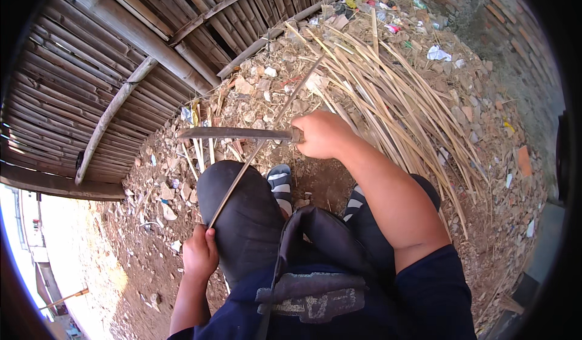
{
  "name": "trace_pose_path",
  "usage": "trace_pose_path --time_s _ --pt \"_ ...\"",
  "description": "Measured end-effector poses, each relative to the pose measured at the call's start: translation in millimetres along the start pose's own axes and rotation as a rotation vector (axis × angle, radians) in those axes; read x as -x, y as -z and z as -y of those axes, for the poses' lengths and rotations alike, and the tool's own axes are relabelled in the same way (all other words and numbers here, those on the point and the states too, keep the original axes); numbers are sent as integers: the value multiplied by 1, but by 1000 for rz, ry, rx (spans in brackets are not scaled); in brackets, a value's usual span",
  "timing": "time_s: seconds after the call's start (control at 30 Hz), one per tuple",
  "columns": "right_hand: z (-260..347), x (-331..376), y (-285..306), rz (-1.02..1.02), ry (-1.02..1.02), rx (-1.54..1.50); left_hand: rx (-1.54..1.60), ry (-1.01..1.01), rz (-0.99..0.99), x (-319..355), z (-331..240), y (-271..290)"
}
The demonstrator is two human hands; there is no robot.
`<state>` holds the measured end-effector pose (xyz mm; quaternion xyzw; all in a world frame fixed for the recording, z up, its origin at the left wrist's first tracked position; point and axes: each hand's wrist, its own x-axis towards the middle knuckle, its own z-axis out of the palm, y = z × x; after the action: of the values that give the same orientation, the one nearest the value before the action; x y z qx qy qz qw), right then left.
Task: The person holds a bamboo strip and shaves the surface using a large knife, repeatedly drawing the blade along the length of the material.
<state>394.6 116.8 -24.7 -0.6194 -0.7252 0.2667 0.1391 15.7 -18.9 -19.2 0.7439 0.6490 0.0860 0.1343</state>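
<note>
My right hand point(322, 135) is closed round the handle of a long knife point(236, 133) with a dark blade that points to the left. In my left hand point(200, 254) I grip the near end of a thin bamboo strip point(232, 186). The strip slants up and to the right, passing over my left knee. Midway along, the blade crosses it; whether the two touch I cannot tell. A heap of split bamboo strips point(397, 106) lies on the ground beyond and to the right of my right hand.
A bamboo-pole wall point(73, 73) with a cross pole point(115, 113) rises at the left. Rubble and scraps of litter point(439, 53) cover the ground ahead, up to a brick wall point(509, 19). My sandalled feet point(280, 182) are between my bent knees. Bright light falls at the lower left.
</note>
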Motion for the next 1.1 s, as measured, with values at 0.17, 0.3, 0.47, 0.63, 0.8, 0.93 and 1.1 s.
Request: trace_pose_path --time_s 0.17,0.3,0.47,0.63,0.8,0.93,1.1 --pt "-47 -6 -19 -182 -169 -110 -120 -10 -8 -10 -3 7" --pt "-9 2 -12 -114 -28 -160 -10 -58 29 -6 5 4" --pt "-28 -6 -28 -192 73 -129 72 -55 74 -19 -2 5" --pt "5 1 -4 -39 28 -131 68 -73 72 -14 13 9" --pt "-34 -4 -10 -83 -205 -164 108 -54 108 -20 2 9" --pt "-1 4 -12 -101 -83 -95 125 -42 166 -19 8 19" --pt "-17 -8 -20 -46 -111 -104 165 -29 172 -18 5 17"
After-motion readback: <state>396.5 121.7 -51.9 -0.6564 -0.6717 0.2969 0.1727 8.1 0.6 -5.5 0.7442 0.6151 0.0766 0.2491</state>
